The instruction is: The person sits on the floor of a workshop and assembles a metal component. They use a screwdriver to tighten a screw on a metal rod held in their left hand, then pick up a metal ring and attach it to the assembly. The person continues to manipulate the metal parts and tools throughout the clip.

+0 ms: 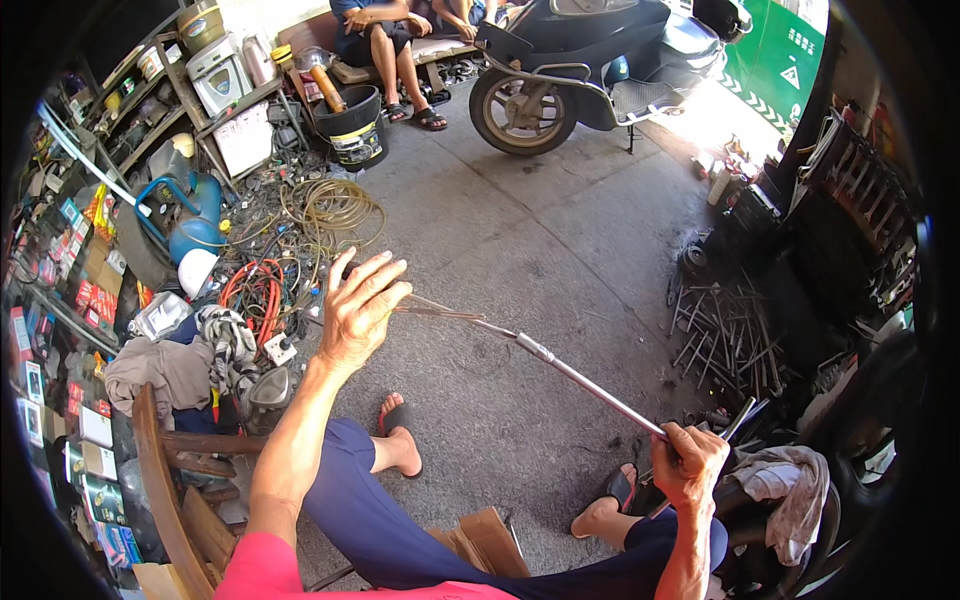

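Observation:
My right hand (690,462) is closed around the lower end of a slim silver metal tube (600,390), which slants up to the left. Out of the fitting at its upper end runs a thin cable (492,327) toward my left hand (362,312). That hand is raised, back toward me, its fingers bent and partly spread. Thin brownish strands (440,308) come from between its fingers, whose exact grip is hidden behind the hand.
A wooden chair (150,470), piled cloths (160,372) and coiled hoses (330,210) lie at left. A scooter (590,80) stands ahead, near a black bucket (352,125) and seated people (385,50). Metal rods (725,345) are heaped at right; cardboard (490,540) lies between my feet.

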A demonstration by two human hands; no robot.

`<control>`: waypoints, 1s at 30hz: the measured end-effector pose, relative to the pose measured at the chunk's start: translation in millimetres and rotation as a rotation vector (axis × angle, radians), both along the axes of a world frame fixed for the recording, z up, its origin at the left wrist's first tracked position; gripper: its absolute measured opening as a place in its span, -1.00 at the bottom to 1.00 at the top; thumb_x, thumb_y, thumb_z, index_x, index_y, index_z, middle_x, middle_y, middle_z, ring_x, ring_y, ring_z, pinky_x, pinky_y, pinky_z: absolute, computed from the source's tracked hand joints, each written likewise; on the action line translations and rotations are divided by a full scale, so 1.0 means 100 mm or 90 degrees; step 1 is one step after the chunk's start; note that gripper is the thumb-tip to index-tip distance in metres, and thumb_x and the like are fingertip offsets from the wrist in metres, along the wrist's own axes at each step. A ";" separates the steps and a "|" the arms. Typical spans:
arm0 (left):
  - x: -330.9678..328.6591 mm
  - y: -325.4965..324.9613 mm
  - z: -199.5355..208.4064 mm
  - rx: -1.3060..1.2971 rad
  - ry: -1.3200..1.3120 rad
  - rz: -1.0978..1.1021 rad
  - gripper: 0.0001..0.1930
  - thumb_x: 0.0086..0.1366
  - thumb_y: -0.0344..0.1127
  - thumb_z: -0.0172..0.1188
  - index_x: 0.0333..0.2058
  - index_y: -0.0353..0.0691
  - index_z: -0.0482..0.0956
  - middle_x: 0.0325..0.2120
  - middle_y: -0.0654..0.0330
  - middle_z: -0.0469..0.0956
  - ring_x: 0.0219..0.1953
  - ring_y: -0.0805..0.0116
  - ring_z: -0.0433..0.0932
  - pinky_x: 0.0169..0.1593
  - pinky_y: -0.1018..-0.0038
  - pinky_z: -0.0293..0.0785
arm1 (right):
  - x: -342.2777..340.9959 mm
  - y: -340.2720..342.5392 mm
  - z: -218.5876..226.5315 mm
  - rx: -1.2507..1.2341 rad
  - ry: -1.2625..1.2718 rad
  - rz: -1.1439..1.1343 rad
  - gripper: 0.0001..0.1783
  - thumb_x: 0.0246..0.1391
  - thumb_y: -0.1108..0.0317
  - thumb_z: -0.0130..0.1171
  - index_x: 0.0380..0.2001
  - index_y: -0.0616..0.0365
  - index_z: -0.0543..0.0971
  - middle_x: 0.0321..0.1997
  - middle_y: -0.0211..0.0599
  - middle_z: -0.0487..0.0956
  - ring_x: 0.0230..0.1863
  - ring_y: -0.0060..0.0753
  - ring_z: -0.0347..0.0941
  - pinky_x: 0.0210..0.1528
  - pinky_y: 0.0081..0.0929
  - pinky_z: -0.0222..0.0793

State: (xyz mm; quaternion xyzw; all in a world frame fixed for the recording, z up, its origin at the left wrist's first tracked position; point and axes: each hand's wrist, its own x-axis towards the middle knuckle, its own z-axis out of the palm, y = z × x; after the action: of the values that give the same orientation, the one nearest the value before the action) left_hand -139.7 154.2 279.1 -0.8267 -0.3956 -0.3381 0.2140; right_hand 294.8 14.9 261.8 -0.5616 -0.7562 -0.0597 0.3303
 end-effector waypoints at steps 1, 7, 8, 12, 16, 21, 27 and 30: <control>0.00 -0.01 0.01 -0.001 -0.001 0.002 -0.66 -0.05 -0.61 0.24 -0.24 -0.16 0.61 -0.06 0.20 0.61 0.10 0.16 0.51 0.26 -0.06 0.22 | 0.00 0.00 0.00 0.003 -0.004 0.006 -0.80 -0.32 0.50 0.35 -0.49 0.10 0.61 -0.79 -0.43 0.33 -0.80 -0.36 0.25 -0.66 -0.42 0.13; -0.01 -0.04 -0.01 -0.028 0.003 0.002 -0.72 -0.06 -0.58 0.27 -0.31 -0.14 0.64 -0.06 0.22 0.62 0.10 0.17 0.52 0.26 -0.05 0.22 | -0.08 0.07 -0.01 0.015 -0.015 0.033 -0.83 -0.34 0.48 0.34 -0.56 0.08 0.57 -0.81 -0.45 0.27 -0.82 -0.33 0.20 -0.68 -0.38 0.07; -0.02 -0.05 -0.02 -0.026 0.003 0.000 -0.73 -0.05 -0.58 0.27 -0.32 -0.13 0.64 -0.06 0.22 0.62 0.10 0.17 0.52 0.27 -0.04 0.22 | -0.07 0.04 -0.05 0.016 -0.016 0.040 -0.83 -0.34 0.48 0.34 -0.58 0.08 0.55 -0.81 -0.46 0.26 -0.82 -0.32 0.20 -0.68 -0.37 0.06; 0.07 -0.04 0.02 -0.056 -0.012 -0.030 -0.74 -0.01 -0.55 0.28 -0.31 -0.09 0.65 -0.06 0.26 0.62 0.09 0.22 0.53 0.22 -0.03 0.28 | -0.17 -0.02 0.02 -0.029 -0.004 0.011 -0.86 -0.35 0.45 0.32 -0.61 0.10 0.56 -0.82 -0.40 0.31 -0.79 -0.29 0.26 -0.65 -0.37 0.10; 0.03 -0.03 -0.09 -0.091 -0.002 -0.024 -0.76 0.08 -0.46 0.27 -0.23 -0.07 0.65 -0.04 0.31 0.61 0.08 0.29 0.52 0.24 0.04 0.27 | -0.19 -0.03 0.03 -0.037 0.028 0.009 -0.88 -0.35 0.44 0.32 -0.63 0.12 0.56 -0.81 -0.38 0.36 -0.79 -0.29 0.31 -0.64 -0.37 0.15; 0.00 0.02 -0.17 -0.117 0.002 -0.038 -0.69 -0.01 -0.54 0.31 -0.24 -0.11 0.64 -0.06 0.26 0.62 0.06 0.24 0.54 0.21 0.03 0.32 | -0.21 -0.03 0.06 -0.019 0.026 0.012 -0.89 -0.35 0.44 0.31 -0.65 0.11 0.55 -0.80 -0.38 0.38 -0.79 -0.29 0.33 -0.64 -0.36 0.17; 0.02 0.00 -0.22 -0.137 0.006 -0.045 -0.74 0.07 -0.48 0.29 -0.21 -0.11 0.65 -0.06 0.27 0.62 0.06 0.27 0.53 0.22 0.04 0.31 | -0.16 -0.07 -0.06 -0.002 0.031 0.027 -0.88 -0.34 0.43 0.32 -0.64 0.10 0.55 -0.81 -0.41 0.39 -0.79 -0.29 0.36 -0.64 -0.38 0.21; 0.02 0.01 -0.22 -0.137 0.006 -0.043 -0.76 0.11 -0.44 0.29 -0.20 -0.12 0.65 -0.06 0.27 0.61 0.05 0.27 0.53 0.22 0.03 0.30 | -0.19 -0.08 -0.01 -0.017 0.048 0.017 -0.88 -0.33 0.44 0.33 -0.64 0.11 0.56 -0.81 -0.41 0.41 -0.78 -0.30 0.39 -0.64 -0.37 0.22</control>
State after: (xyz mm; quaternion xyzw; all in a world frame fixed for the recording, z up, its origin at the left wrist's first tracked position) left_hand -137.9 155.1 257.1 -0.8595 -0.4005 -0.2965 0.1141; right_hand 276.1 7.3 261.2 -0.5575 -0.7518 -0.0238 0.3514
